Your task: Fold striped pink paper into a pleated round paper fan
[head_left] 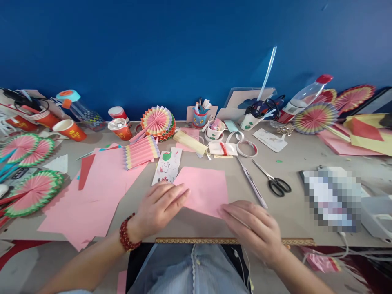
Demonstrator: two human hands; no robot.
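In the head view, a square-looking pink sheet (203,190) is between the person's 2 hands, over the middle of the worktop (288,220) near its front edge. The left hand (162,206), with a dark red beaded bracelet (128,234) at the wrist, has its fingers close together and nearly straight, the fingertips touching the sheet's left side; I cannot tell whether the thumb grips from below. The right hand (252,226) is loosely curled, fingertips together at the sheet's lower right corner; its thumb is hidden, so I cannot tell how firmly the corner is held. A white strip with drawings (167,165) lies just beyond the left hand. To the right of the sheet are a slim craft knife (251,179) and scissors with black handles (270,177), both flat on the worktop. Behind the sheet are a roll of tape (256,151), a white packet (216,149) marked with red, and a folded yellow paper (191,143). On the left, larger pink sheets (92,200) overlap, with a red piece (86,169) and a pleated striped paper (141,152) on top. 3 pink fans (36,190) lie at the far left, and an orange-red cup (72,130) leans on its side behind the sheets. Farther back, a round striped fan (157,122), a pen cup (200,119) and a bottle with a red cap (301,100) stand near the blue wall (183,49).
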